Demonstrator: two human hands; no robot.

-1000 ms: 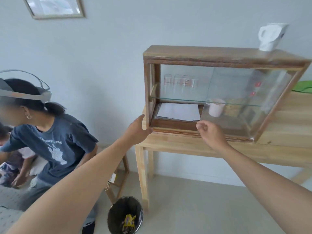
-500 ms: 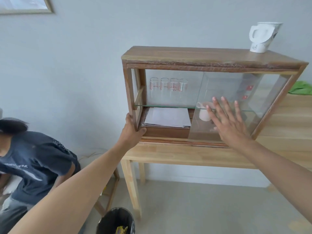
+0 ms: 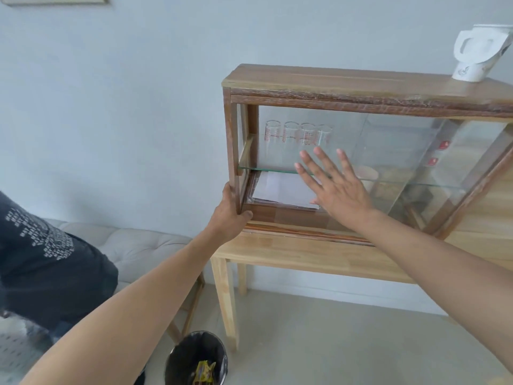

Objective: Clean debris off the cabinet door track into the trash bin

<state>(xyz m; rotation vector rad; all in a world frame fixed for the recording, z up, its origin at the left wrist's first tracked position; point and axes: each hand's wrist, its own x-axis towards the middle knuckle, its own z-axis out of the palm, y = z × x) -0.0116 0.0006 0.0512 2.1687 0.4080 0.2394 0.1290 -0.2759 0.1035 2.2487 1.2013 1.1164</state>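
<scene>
A wooden cabinet (image 3: 361, 84) with sliding glass doors stands on a light wooden table (image 3: 305, 254). My left hand (image 3: 229, 215) grips the cabinet's lower left corner post. My right hand (image 3: 333, 184) lies flat with fingers spread against the glass door (image 3: 394, 151). The door track (image 3: 294, 232) runs along the cabinet's bottom front edge; I cannot make out debris on it. A black-lined trash bin (image 3: 195, 359) with a yellow wrapper inside stands on the floor below the table's left leg.
Several glass beakers (image 3: 297, 134) stand on the glass shelf, white paper (image 3: 277, 187) lies below it. A white kettle (image 3: 477, 54) sits on the cabinet top. A person in a dark shirt (image 3: 41, 259) is at the left, before a grey cushioned bench (image 3: 133, 245).
My right hand opened flat on the glass and shifted left along it. My left hand kept its hold on the corner post. The view swung left and closer.
</scene>
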